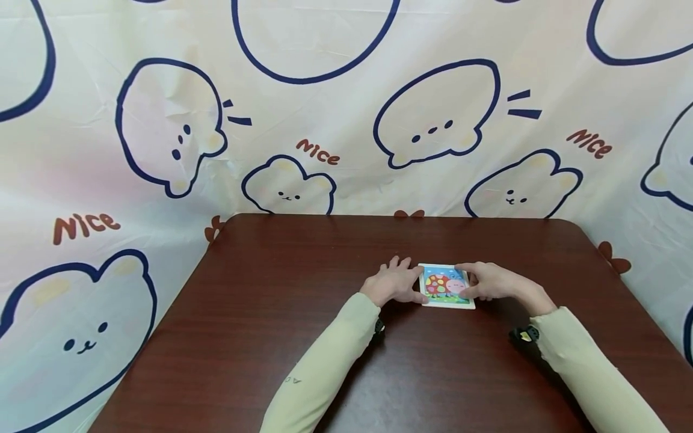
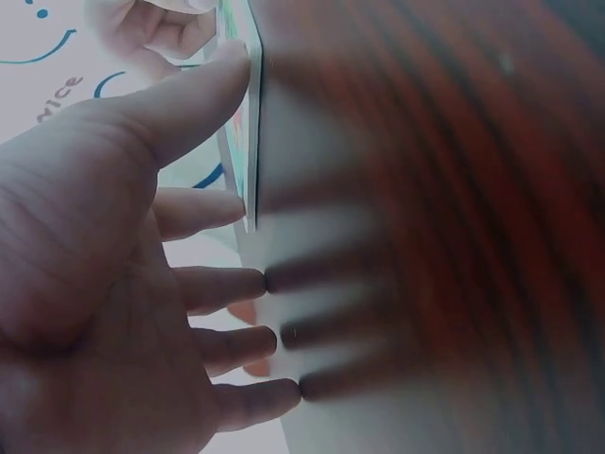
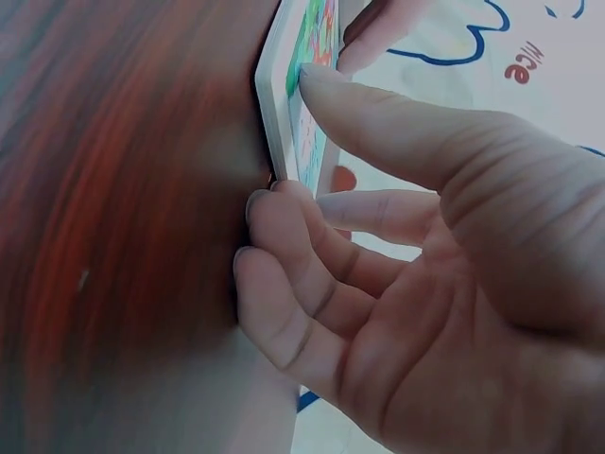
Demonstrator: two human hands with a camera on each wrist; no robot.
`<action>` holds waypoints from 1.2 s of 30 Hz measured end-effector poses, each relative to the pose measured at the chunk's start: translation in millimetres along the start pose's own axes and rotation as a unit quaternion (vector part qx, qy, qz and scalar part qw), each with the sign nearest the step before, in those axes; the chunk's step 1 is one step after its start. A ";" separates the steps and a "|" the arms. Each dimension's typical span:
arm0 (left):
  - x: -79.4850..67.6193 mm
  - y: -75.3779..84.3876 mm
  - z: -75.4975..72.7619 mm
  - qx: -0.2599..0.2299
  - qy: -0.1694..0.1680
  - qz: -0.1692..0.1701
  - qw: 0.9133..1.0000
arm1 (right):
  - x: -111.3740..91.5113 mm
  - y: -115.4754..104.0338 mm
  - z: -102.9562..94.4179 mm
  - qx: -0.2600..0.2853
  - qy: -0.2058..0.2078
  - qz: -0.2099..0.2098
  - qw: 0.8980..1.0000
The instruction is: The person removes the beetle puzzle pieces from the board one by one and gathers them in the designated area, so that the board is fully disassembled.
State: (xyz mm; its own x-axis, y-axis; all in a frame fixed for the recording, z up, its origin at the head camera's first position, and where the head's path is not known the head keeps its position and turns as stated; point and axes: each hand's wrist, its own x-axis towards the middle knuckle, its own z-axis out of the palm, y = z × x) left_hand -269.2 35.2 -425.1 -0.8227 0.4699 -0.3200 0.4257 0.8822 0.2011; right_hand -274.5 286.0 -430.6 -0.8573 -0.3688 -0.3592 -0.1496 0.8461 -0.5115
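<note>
A small, nearly square picture board (image 1: 447,286) with a white border and a red spotted ladybug on it lies on the dark wooden table. My left hand (image 1: 394,282) is at its left side with the fingers spread and straight. In the left wrist view, the thumb (image 2: 203,104) lies over the board's edge and the index finger touches near a corner. My right hand (image 1: 495,281) holds the right side. In the right wrist view, its thumb (image 3: 378,123) rests on the picture while the curled fingers (image 3: 284,227) meet the edge; their contact underneath is partly hidden.
The brown table (image 1: 260,313) has rounded far corners. Behind and beside it hangs a pale cloth (image 1: 346,120) printed with blue-outlined bears and the word "Nice". Both forearms wear light sleeves (image 1: 325,367), with small dark devices (image 1: 525,334) at the wrists.
</note>
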 end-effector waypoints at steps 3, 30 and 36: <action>-2.7 -7.0 -0.6 -0.008 -0.002 0.003 1.000 | 4.7 -5.8 1.6 -0.004 0.000 -0.010 1.000; -24.4 -68.7 -2.2 -0.079 0.003 -0.013 0.997 | 39.9 -55.0 18.5 -0.016 -0.019 -0.052 0.998; -25.5 -70.2 -0.8 -0.082 0.009 -0.012 0.997 | 38.6 -58.2 13.2 -0.017 -0.023 -0.056 0.998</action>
State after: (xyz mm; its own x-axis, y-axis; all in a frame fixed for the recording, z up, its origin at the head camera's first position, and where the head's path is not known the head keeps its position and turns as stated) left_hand -278.4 -38.7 -430.3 -0.8389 0.4474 -0.3100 0.3406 0.8757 0.3423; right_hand -292.4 217.5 -425.0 -0.8108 -0.4790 -0.3365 -0.2617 0.8108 -0.5235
